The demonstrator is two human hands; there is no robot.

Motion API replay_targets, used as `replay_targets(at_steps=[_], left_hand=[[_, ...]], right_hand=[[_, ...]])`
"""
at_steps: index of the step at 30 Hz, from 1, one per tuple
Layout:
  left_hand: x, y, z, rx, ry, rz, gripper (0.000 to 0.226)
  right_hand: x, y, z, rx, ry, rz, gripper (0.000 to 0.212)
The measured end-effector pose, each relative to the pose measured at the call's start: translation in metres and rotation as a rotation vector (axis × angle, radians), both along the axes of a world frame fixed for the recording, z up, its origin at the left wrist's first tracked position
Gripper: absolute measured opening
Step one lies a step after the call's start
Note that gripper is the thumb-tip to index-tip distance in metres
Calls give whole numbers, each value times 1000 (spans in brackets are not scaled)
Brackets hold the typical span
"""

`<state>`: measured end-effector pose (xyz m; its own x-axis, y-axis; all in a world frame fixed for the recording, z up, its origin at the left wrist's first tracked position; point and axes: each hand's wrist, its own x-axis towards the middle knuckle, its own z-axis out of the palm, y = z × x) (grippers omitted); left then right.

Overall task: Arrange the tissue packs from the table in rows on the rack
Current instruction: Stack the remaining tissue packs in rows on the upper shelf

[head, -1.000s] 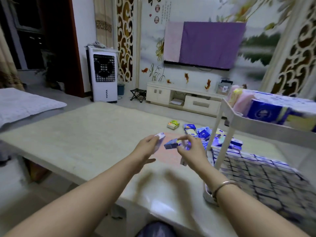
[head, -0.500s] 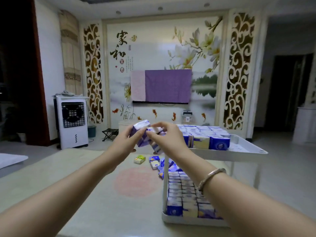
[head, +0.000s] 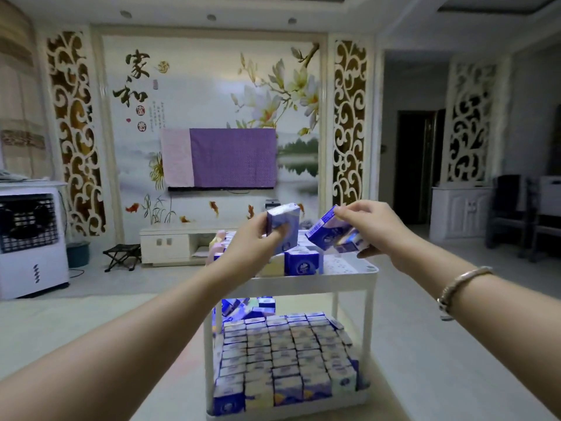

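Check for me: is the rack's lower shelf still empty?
No, the lower shelf of the rack is already packed with rows of tissue packs.

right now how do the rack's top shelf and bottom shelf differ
The top shelf holds packs over only part of its tray, with bare dotted surface at its right; the bottom shelf is packed with tidy rows all across. Both hands, the left hand and right hand, hold tissue packs above the top shelf, none over the bottom shelf. Both are white trays holding mostly blue and white packs.
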<state>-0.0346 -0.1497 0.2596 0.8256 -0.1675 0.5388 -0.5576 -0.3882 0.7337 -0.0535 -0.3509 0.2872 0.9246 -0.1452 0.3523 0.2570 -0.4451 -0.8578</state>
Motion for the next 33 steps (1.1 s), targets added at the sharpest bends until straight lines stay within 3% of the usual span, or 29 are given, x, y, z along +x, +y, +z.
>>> replay_targets(at_steps=[7,10,13,18,25,33], left_hand=[[4,23,-10,0,-4,88,25],[-4,44,-4,-54,-8,63,19],[-11,61,0,-62,26,31,12],[-10,77,-3,2,21,45,12],[10,86,-15,138,9,114,17],[23,84,-16,363,-188,193,17]], right_hand=[[15,9,-1,-232,-19,56,34],[14,22,8,-267,-85,75,32],[9,36,15,-292,-27,149,33],[11,59,9,-482,52,147,38],[26,77,5,-570,52,84,32],[50,97,-5,-670,12,-96,41]])
